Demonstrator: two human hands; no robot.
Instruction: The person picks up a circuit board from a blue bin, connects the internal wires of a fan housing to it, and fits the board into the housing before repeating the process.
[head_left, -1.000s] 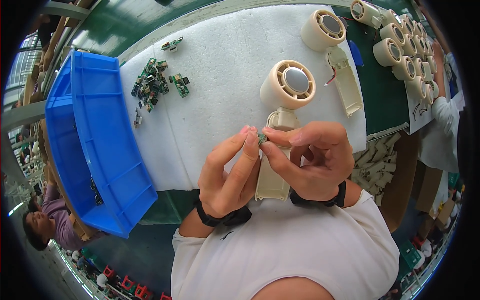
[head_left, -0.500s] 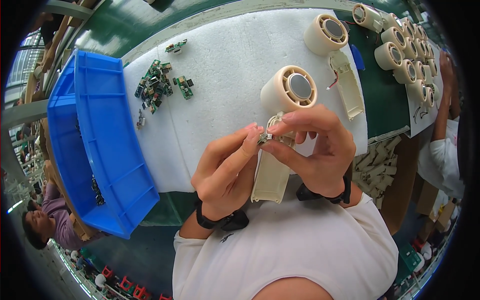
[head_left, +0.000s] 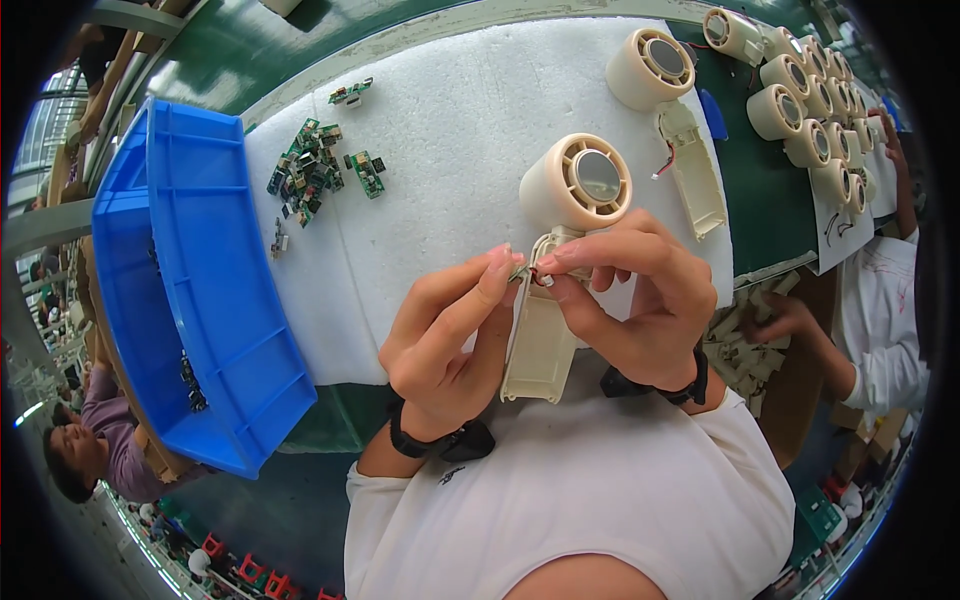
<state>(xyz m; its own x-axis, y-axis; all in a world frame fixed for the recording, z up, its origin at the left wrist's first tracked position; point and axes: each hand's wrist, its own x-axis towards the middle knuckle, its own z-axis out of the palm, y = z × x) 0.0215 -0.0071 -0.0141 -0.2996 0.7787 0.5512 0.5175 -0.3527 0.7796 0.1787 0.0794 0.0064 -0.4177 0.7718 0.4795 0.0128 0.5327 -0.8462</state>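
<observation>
My left hand (head_left: 445, 345) pinches a small circuit board (head_left: 519, 272) between thumb and fingertips, and the fingers mostly cover it. Close beside it, my right hand (head_left: 648, 305) is closed on a small white wire connector (head_left: 545, 281) with a short dark red lead. Whether board and connector touch, I cannot tell. Below my fingers lies a cream handle shell (head_left: 540, 355), its hollow side up. It runs up to a cream round fan head (head_left: 575, 185) with a grey disc in its middle. Pale wires come out where the two meet.
Several green circuit boards (head_left: 306, 172) lie on the white foam sheet (head_left: 430, 120). A blue bin (head_left: 215, 270) stands at left. Another fan head (head_left: 650, 70) and an open shell (head_left: 695, 180) are at right, before several more fan units (head_left: 775, 112). A co-worker's hand (head_left: 785, 320) is over a box of cream parts.
My right fingertips have shifted slightly, and the white connector now shows below them. A co-worker's hand has come in over the box of cream parts at right.
</observation>
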